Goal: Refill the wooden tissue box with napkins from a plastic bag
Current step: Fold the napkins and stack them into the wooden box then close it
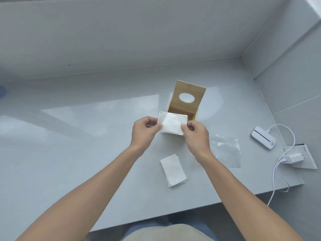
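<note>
A wooden tissue box [185,108] stands on the grey counter, its lid with an oval hole tilted up and open. Just in front of it I hold a white stack of napkins [172,123] by both short ends: my left hand [145,130] pinches the left edge, my right hand [196,134] pinches the right edge. The stack hides the box's front wall. A second small stack of napkins [173,169] lies flat on the counter nearer me. An empty clear plastic bag [227,151] lies crumpled to the right of my right wrist.
A white device [263,137] with a white cable [278,173] and a charger plug on a wall socket plate [300,158] sit at the right end. The counter edge [191,208] runs close to my body. Walls close off the back and right.
</note>
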